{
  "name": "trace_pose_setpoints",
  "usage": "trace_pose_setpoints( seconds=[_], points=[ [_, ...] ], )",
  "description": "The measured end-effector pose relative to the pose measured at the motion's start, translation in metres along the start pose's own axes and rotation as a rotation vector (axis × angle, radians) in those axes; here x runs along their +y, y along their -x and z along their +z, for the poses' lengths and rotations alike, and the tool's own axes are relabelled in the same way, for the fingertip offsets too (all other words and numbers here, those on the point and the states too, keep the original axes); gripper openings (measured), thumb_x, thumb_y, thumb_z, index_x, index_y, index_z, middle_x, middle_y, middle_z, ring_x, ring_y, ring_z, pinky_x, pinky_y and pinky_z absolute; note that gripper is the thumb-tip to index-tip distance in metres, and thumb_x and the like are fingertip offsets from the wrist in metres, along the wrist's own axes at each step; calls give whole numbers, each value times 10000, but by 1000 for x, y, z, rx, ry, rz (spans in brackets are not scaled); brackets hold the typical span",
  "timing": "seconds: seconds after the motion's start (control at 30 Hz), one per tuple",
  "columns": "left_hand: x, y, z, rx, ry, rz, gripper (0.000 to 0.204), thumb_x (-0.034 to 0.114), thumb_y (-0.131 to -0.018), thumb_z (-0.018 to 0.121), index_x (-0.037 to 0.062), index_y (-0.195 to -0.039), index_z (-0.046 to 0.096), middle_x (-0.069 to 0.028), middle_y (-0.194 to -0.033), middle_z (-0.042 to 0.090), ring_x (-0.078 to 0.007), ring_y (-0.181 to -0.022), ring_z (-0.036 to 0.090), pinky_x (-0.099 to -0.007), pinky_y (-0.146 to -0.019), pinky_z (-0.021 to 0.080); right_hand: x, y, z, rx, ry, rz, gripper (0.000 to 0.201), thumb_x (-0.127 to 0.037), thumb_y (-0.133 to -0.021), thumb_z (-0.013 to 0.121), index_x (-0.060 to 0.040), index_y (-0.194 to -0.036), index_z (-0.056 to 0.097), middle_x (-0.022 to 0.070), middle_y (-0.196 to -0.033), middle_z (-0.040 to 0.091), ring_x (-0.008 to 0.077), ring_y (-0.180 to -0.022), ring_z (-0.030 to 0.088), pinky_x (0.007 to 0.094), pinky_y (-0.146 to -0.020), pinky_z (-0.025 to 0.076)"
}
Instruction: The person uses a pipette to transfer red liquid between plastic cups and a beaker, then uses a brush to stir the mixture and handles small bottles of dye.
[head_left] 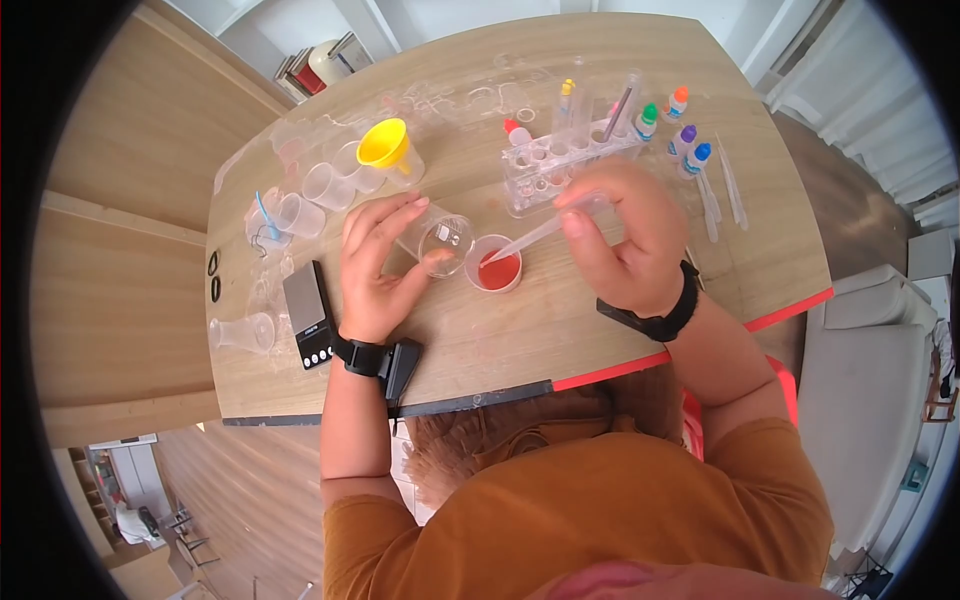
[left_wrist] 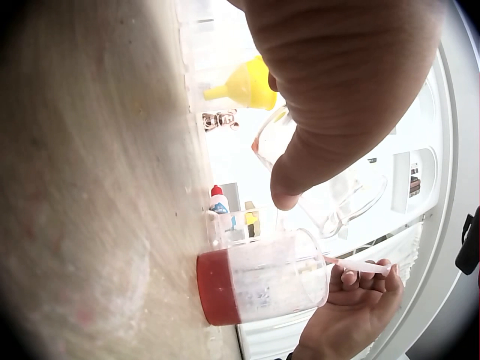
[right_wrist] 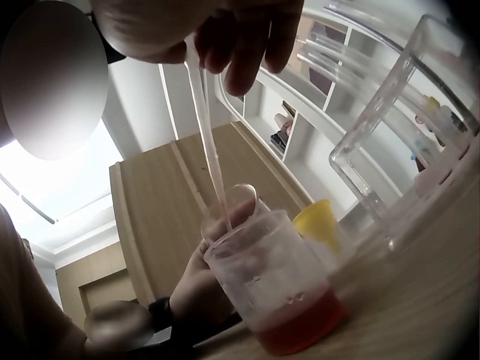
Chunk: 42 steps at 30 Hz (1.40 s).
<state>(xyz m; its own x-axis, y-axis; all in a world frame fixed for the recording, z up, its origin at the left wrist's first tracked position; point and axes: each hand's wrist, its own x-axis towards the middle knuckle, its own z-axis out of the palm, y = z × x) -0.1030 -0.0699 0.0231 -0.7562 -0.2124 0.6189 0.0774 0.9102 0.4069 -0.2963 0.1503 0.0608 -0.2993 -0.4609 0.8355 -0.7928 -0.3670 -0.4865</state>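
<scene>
My left hand (head_left: 377, 262) grips a clear beaker (head_left: 447, 236) with white markings, tilted beside a plastic cup. That cup (left_wrist: 274, 281) stands on the table with red liquid (head_left: 499, 270) in its bottom. A translucent plastic dropper (right_wrist: 206, 135) is pinched in my right hand (head_left: 632, 235). It slants down to the left, its tip inside the cup's mouth and above the liquid in the right wrist view. A little pink shows in the dropper's tip end. In the left wrist view, the left thumb lies against the beaker's glass.
A clear rack (head_left: 570, 165) with test tubes stands behind the cup, near small dropper bottles (head_left: 683, 140). A yellow funnel (head_left: 385, 145) sits in a cup among several plastic cups (head_left: 300, 215). At left are a black scale (head_left: 308, 312) and a conical flask (head_left: 243, 333). Spare droppers (head_left: 733, 185) lie far right.
</scene>
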Motion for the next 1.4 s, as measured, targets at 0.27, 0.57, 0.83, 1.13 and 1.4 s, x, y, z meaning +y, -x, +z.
trace_pose_setpoints(
  seconds=[0.27, 0.57, 0.83, 1.13, 1.4],
  points=[
    [1, -1, -1, 1, 9, 9, 642, 187, -730, 964, 73, -1314, 722, -140, -1339, 717, -334, -1224, 644, -453, -1072, 480, 3, 1, 8, -8, 42, -6, 136, -28, -879, 781, -57, -903, 650, 78, -792, 713, 258, -662, 676, 336, -603, 514],
    [1, -1, -1, -5, 10, 4, 639, 189, -735, 960, 70, -1315, 721, -140, -1331, 718, -337, -1222, 645, -454, -1070, 483, 3, 0, 5, -69, 56, -21, 121, -53, -897, 781, -59, -923, 663, 86, -805, 715, 269, -669, 669, 350, -608, 513],
    [1, -1, -1, -6, 16, 13, 631, 187, -736, 957, 71, -1311, 725, -141, -1330, 719, -338, -1212, 651, -453, -1064, 489, -1, 6, 2, 28, -124, 86, 133, -69, -933, 767, -29, -1050, 718, 90, -890, 737, 203, -715, 698, 317, -667, 549],
    [0, -1, -1, 8, 27, 48, 617, 160, -728, 957, 73, -1294, 727, -137, -1337, 716, -336, -1217, 650, -459, -1071, 484, 2, 5, 14, -200, -7, 29, 158, -122, -900, 816, -94, -1049, 774, 55, -891, 734, 234, -719, 689, 344, -619, 508],
    [0, 0, 0, 14, 10, 50, 619, 149, -727, 957, 66, -1295, 725, -139, -1341, 714, -330, -1221, 644, -457, -1068, 491, 5, 9, 14, -259, 39, -11, 187, -83, -868, 842, -86, -1050, 802, 65, -881, 762, 235, -731, 701, 348, -635, 522]
  ],
)
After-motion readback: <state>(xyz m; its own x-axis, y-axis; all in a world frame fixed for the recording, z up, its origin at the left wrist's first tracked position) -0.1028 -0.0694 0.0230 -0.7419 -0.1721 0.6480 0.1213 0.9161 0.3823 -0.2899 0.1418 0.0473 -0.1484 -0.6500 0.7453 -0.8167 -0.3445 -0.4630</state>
